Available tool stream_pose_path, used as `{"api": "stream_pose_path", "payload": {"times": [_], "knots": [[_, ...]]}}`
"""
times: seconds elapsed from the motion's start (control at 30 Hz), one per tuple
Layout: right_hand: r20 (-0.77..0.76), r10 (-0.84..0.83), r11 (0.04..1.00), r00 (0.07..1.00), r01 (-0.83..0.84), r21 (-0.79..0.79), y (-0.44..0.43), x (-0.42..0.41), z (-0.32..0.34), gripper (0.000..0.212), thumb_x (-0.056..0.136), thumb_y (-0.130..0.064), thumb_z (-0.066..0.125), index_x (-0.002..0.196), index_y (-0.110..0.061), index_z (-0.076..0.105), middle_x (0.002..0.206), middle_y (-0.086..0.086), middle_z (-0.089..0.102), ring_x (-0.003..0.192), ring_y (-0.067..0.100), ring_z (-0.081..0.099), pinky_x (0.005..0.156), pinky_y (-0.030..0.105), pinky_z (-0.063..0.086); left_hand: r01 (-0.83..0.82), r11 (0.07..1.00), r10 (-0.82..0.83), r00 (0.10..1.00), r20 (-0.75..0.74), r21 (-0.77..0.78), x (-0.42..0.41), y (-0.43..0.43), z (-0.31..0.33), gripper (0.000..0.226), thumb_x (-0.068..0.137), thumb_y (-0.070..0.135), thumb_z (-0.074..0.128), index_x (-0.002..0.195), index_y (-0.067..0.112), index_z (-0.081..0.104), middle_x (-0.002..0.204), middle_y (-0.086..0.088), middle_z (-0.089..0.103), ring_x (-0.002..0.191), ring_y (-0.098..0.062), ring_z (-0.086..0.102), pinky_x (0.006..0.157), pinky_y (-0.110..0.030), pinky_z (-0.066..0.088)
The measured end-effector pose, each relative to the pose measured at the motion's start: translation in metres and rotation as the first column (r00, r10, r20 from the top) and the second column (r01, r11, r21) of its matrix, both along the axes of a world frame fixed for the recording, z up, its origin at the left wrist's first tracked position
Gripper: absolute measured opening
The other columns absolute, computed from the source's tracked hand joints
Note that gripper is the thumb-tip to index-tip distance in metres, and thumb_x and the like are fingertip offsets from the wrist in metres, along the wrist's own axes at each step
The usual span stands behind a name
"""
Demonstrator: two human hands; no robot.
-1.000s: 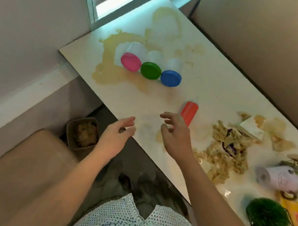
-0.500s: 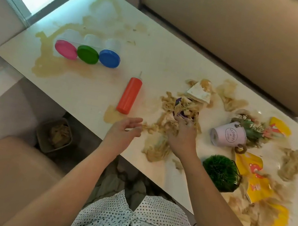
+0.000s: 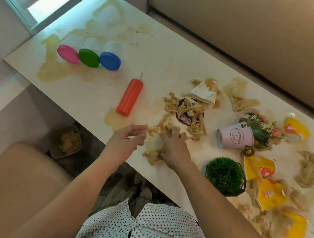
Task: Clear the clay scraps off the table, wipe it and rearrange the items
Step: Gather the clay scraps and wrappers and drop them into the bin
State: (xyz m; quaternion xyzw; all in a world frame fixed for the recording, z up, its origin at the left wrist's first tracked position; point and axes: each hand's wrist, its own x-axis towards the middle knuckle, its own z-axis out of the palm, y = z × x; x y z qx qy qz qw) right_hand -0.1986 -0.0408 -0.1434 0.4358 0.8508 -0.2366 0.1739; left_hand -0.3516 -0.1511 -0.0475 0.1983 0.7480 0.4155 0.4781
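Plainly the clearing step is in hand, with wiping and rearranging not yet begun: clay scraps (image 3: 189, 114) lie in a loose tan heap on the table (image 3: 162, 57), just right of the red squeeze bottle (image 3: 130, 95) and reaching down to the near edge beyond the bottle's base. The right hand (image 3: 174, 148) lies palm-down on the nearest clump, its fingers (image 3: 174, 134) spread and only slightly bent, pressing the clay rather than closing round it. The left hand (image 3: 127, 139) hovers at the table's edge, right of and below the bottle's base. It is half-open and cupped, its fingertips (image 3: 144, 127) touching the fringe of the scraps and enclosing nothing. The next move likely calls for raking the clump over the edge into that cupped hand, then carrying it to the small bin (image 3: 66, 141) on the floor, below and left of the bottle, which already holds scraps. Sticky smears may stay behind.
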Motion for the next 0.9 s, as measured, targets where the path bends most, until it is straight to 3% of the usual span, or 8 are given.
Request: {"api": "stream_pose_path", "payload": {"times": [0.17, 0.27, 0.4, 0.53, 0.6, 0.7, 0.8, 0.9], "knots": [[-0.166, -0.030, 0.998, 0.986, 0.040, 0.058, 0.020, 0.005, -0.003, 0.026, 0.086, 0.008, 0.051, 0.102, -0.011, 0.060, 0.118, 0.007, 0.041, 0.105, 0.031, 0.044, 0.073, 0.041, 0.049, -0.004, 1.000, 0.004, 1.000, 0.010, 0.007, -0.008, 0.006, 0.001, 0.021, 0.098, 0.022, 0.068, 0.114, 0.036, 0.072, 0.106, 0.009, 0.075, 0.095, -0.014, 0.073, 0.091, -0.036, 0.059], [-0.283, -0.164, 0.974, 0.945, 0.201, 0.106, 0.051, 0.003, 0.005, 0.024, 0.091, 0.004, 0.049, 0.105, -0.007, 0.065, 0.110, 0.008, 0.048, 0.098, 0.025, 0.047, 0.076, 0.036, 0.045, -0.010, 1.000, 0.010, 1.000, 0.013, 0.023, -0.011, 0.014, 0.002, 0.022, 0.099, 0.021, 0.067, 0.117, 0.032, 0.072, 0.107, 0.006, 0.075, 0.096, -0.015, 0.073, 0.092, -0.037, 0.058], [-0.433, -0.351, 0.890, 0.830, 0.439, 0.122, 0.095, -0.006, 0.022, 0.024, 0.095, -0.003, 0.050, 0.116, -0.005, 0.063, 0.123, 0.014, 0.050, 0.105, 0.031, 0.051, 0.081, 0.032, 0.041, -0.002, 1.000, 0.002, 1.000, 0.017, 0.023, -0.009, 0.014, 0.001, 0.021, 0.099, 0.022, 0.067, 0.116, 0.034, 0.072, 0.108, 0.009, 0.074, 0.095, -0.012, 0.073, 0.092, -0.036, 0.059], [-0.253, -0.430, 0.890, 0.866, 0.454, 0.042, 0.111, -0.013, 0.017, 0.046, 0.095, -0.014, 0.057, 0.141, -0.013, 0.048, 0.148, 0.015, 0.029, 0.124, 0.038, 0.039, 0.083, 0.038, 0.043, -0.008, 1.000, 0.007, 1.000, 0.011, 0.019, -0.008, 0.012, -0.001, 0.021, 0.100, 0.021, 0.066, 0.113, 0.036, 0.072, 0.107, 0.010, 0.074, 0.093, -0.012, 0.073, 0.091, -0.035, 0.058], [-0.177, -0.394, 0.914, 0.902, 0.405, 0.035, 0.110, -0.013, 0.012, 0.056, 0.092, -0.007, 0.057, 0.145, -0.016, 0.044, 0.152, 0.015, 0.022, 0.126, 0.039, 0.036, 0.084, 0.041, 0.046, -0.009, 1.000, 0.009, 1.000, 0.003, 0.019, -0.009, 0.011, -0.001, 0.021, 0.100, 0.021, 0.066, 0.113, 0.037, 0.071, 0.108, 0.011, 0.074, 0.093, -0.011, 0.073, 0.090, -0.033, 0.058], [-0.231, -0.413, 0.898, 0.881, 0.436, 0.057, 0.108, -0.009, 0.007, 0.055, 0.087, 0.006, 0.049, 0.138, -0.014, 0.054, 0.145, 0.013, 0.030, 0.118, 0.034, 0.044, 0.083, 0.037, 0.045, -0.012, 1.000, 0.012, 1.000, -0.010, 0.015, -0.012, 0.012, 0.000, 0.023, 0.100, 0.021, 0.066, 0.116, 0.036, 0.071, 0.108, 0.013, 0.074, 0.091, -0.009, 0.073, 0.088, -0.031, 0.058], [-0.350, -0.419, 0.883, 0.838, 0.466, 0.061, 0.109, -0.003, 0.016, 0.036, 0.087, 0.006, 0.051, 0.119, -0.005, 0.064, 0.125, 0.014, 0.047, 0.106, 0.033, 0.053, 0.076, 0.029, 0.036, 0.001, 1.000, -0.001, 0.999, -0.054, 0.003, -0.015, 0.016, -0.002, 0.025, 0.100, 0.021, 0.065, 0.121, 0.034, 0.069, 0.106, 0.012, 0.074, 0.092, -0.010, 0.072, 0.088, -0.032, 0.059], [-0.552, -0.415, 0.882, 0.723, 0.469, -0.049, 0.098, -0.004, 0.047, 0.027, 0.083, 0.002, 0.060, 0.107, -0.007, 0.070, 0.107, 0.006, 0.055, 0.093, 0.024, 0.055, 0.073, 0.023, 0.036, -0.009, 1.000, 0.010, 0.999, -0.043, 0.017, -0.013, 0.030, -0.004, 0.030, 0.101, 0.026, 0.064, 0.129, 0.037, 0.062, 0.109, 0.007, 0.072, 0.097, -0.013, 0.073, 0.087, -0.033, 0.059]]}}
